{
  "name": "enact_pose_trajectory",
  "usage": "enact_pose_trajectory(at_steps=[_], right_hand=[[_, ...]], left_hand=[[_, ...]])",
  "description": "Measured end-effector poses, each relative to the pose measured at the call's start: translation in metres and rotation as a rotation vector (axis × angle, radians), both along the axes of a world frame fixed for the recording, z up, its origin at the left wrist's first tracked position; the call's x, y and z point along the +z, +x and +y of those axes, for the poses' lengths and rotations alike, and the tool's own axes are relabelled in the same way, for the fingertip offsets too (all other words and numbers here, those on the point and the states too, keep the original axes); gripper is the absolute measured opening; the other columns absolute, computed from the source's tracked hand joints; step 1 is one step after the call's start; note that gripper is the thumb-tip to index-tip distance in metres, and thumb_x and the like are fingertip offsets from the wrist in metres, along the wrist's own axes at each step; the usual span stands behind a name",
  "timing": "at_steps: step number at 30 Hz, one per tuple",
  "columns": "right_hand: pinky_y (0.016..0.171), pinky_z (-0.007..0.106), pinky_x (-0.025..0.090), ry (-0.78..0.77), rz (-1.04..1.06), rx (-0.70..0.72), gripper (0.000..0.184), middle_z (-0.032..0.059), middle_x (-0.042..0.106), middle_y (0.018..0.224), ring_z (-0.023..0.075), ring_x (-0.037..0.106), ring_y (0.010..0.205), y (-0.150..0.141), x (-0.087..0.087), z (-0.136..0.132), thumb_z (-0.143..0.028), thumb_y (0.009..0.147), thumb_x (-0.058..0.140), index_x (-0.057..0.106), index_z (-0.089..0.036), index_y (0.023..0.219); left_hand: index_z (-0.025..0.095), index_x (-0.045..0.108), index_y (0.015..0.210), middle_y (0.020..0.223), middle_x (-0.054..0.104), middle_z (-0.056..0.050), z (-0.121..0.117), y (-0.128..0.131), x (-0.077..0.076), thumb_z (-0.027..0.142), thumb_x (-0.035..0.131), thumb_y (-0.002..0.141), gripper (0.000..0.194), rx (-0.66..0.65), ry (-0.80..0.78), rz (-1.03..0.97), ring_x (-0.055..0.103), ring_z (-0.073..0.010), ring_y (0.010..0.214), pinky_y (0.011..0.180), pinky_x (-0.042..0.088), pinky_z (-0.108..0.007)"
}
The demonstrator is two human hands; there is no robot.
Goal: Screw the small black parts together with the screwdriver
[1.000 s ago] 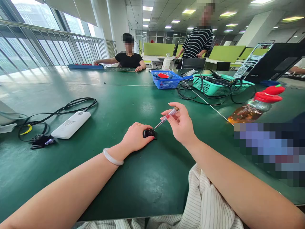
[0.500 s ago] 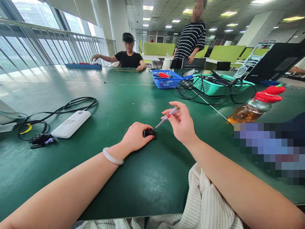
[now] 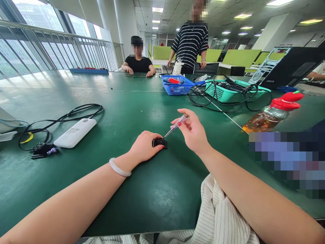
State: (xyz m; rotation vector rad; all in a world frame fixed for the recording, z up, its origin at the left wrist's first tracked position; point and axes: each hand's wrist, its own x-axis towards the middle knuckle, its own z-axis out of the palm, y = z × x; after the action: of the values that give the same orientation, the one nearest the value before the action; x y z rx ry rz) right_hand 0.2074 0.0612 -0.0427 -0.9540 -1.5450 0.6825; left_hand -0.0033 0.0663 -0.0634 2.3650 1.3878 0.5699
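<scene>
My left hand (image 3: 145, 145), with a pale bangle (image 3: 120, 168) at the wrist, grips a small black block-like part (image 3: 159, 142) and holds it against the green table (image 3: 162, 200). Its exact kind is too small to tell. Between the fingers of my right hand (image 3: 194, 132) is a slim screwdriver (image 3: 176, 125) with a clear handle. The screwdriver slants down to the left, and its tip meets the top right of the black part. My left fingers cover some of that part.
To the left lie a white power bank (image 3: 75, 133) and black cables (image 3: 63, 115). Blue (image 3: 177, 87) and green baskets (image 3: 223, 97) with tangled cords stand further back. At right, a red-capped bottle (image 3: 271, 115) tilts near a raised laptop (image 3: 294, 66). Two people are beyond the table.
Both my hands keep nearly the same place, the screwdriver tip still on the black part. The seated person has drawn an arm in; the standing person has shifted left.
</scene>
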Motion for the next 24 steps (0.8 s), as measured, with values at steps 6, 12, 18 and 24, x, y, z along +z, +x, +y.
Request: enact_pose_trajectory(at_steps=[6, 12, 18, 24], right_hand=[[0.100, 0.055, 0.058, -0.091, 0.096, 0.003, 0.044, -0.0004, 0.079, 0.089, 0.0234, 0.078, 0.088, 0.005, -0.001, 0.012, -0.048, 0.087, 0.071, 0.057, -0.030, 0.125], [0.092, 0.051, 0.064, -0.155, 0.179, 0.025, 0.047, -0.0037, 0.075, 0.078, 0.0209, 0.078, 0.076, 0.009, 0.000, 0.019, -0.048, 0.081, 0.076, 0.058, -0.029, 0.120], [0.090, 0.049, 0.066, -0.230, 0.225, -0.041, 0.049, -0.0039, 0.076, 0.081, 0.0187, 0.078, 0.071, 0.012, -0.006, 0.024, -0.048, 0.081, 0.077, 0.057, -0.029, 0.121], [0.090, 0.048, 0.066, -0.413, 0.303, -0.157, 0.037, -0.0047, 0.075, 0.076, 0.0175, 0.077, 0.064, 0.011, -0.005, 0.023, -0.035, 0.084, 0.075, 0.056, -0.026, 0.115]], left_hand=[[0.024, 0.075, 0.118, 0.116, 0.077, -0.006, 0.002, -0.001, -0.002, 0.039, 0.070, 0.089, 0.033, -0.018, -0.002, -0.002, 0.061, -0.0305, 0.119, 0.106, 0.051, -0.047], [0.025, 0.075, 0.117, 0.115, 0.076, -0.006, 0.005, -0.001, -0.004, 0.040, 0.069, 0.089, 0.032, -0.023, -0.014, -0.008, 0.061, -0.0304, 0.118, 0.107, 0.051, -0.048], [0.026, 0.075, 0.115, 0.115, 0.077, -0.005, 0.005, -0.001, -0.004, 0.041, 0.068, 0.089, 0.031, -0.030, -0.007, -0.014, 0.062, -0.0306, 0.117, 0.105, 0.052, -0.047], [0.026, 0.075, 0.114, 0.115, 0.076, -0.005, 0.004, -0.001, -0.004, 0.040, 0.068, 0.088, 0.030, -0.031, -0.012, -0.024, 0.061, -0.0302, 0.117, 0.105, 0.052, -0.046]])
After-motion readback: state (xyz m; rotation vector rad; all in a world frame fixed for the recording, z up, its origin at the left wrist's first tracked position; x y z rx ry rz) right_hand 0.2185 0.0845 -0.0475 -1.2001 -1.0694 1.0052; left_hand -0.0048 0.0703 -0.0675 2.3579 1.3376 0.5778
